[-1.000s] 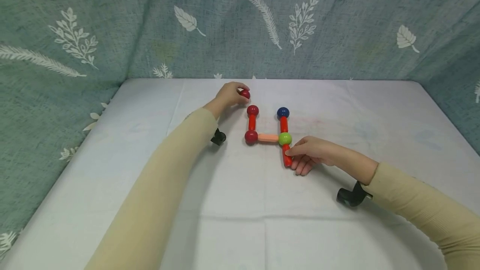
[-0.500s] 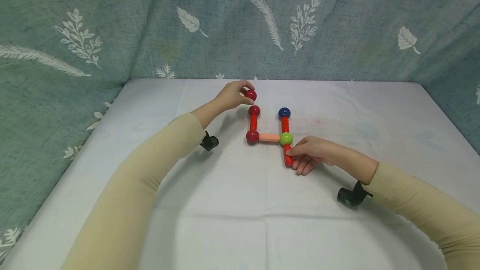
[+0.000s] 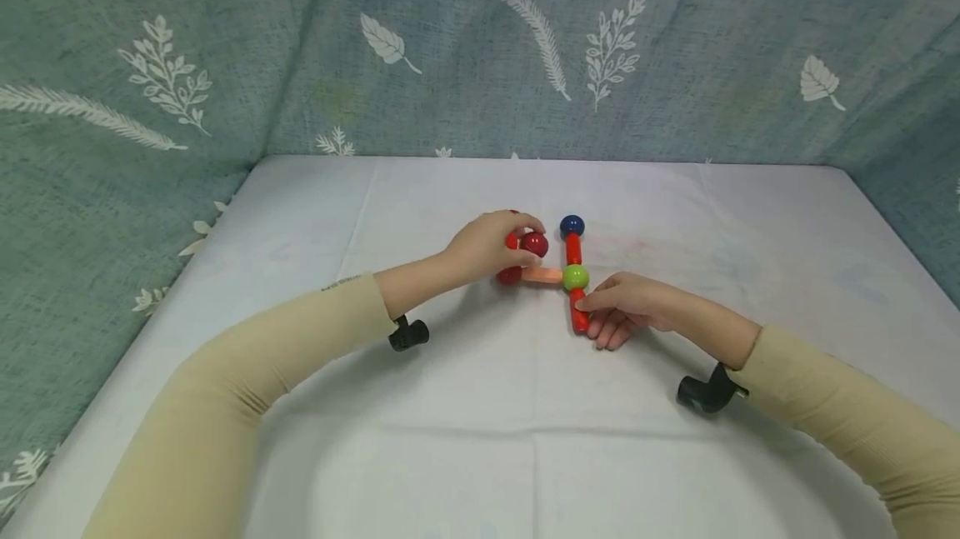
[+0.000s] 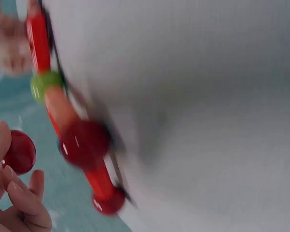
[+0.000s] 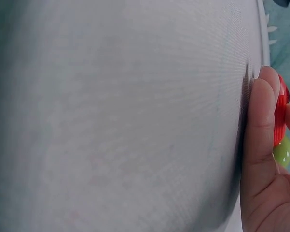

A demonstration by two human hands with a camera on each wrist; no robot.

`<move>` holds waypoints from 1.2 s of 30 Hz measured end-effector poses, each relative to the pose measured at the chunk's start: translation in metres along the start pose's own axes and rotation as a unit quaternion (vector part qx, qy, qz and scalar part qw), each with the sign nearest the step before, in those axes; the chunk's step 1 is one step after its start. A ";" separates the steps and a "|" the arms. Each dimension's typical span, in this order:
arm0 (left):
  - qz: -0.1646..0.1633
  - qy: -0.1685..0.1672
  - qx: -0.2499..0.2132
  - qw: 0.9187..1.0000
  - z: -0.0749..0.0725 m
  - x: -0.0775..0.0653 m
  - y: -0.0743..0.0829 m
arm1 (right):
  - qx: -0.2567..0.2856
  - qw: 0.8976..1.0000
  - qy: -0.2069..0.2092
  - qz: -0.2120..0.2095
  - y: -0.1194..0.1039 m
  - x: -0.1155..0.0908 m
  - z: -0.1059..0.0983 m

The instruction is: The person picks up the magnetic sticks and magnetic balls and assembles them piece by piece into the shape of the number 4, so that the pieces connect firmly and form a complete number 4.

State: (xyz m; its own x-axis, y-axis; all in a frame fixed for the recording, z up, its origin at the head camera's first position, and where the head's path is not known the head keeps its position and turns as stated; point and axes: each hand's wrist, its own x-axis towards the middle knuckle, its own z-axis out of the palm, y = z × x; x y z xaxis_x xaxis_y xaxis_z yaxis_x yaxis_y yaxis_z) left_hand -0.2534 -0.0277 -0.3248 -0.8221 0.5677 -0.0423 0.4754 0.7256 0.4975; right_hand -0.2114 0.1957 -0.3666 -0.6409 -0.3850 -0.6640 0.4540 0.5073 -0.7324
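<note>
My left hand (image 3: 489,246) pinches a loose red ball (image 3: 534,244) between thumb and fingers, above the left part of a joined ball-and-rod figure. In the left wrist view that ball (image 4: 20,152) is apart from the figure. My right hand (image 3: 628,306) pinches the near red rod (image 3: 579,311), which meets the green ball (image 3: 575,276). From the green ball a second red rod (image 3: 573,249) runs back to a blue ball (image 3: 572,226). A peach rod (image 3: 542,275) runs left to a red corner ball (image 3: 509,276). The left hand mostly hides the left red rod and its far red ball.
A white cloth (image 3: 465,439) with fold lines covers the table. Behind it and at the left hangs a green leaf-patterned curtain (image 3: 465,47). Small black wrist cameras, such as the right one (image 3: 705,393), sit under both sleeves.
My left hand has carried the loose red ball right and toward me, from behind the figure to over its left part. The right hand keeps its hold on the near red rod.
</note>
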 end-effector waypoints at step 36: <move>0.013 -0.133 -0.054 0.990 0.062 -0.037 0.033 | 0.017 0.999 -0.037 0.028 -0.003 0.003 -0.009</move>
State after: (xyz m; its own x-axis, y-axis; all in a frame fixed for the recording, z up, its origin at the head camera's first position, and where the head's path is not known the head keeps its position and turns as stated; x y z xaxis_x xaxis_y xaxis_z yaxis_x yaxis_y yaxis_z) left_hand -0.1879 -0.0007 -0.3603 -0.6924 0.6778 -0.2472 0.4473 0.6722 0.5899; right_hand -0.2198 0.2003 -0.3649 -0.5668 -0.4135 -0.7126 0.5091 0.5042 -0.6975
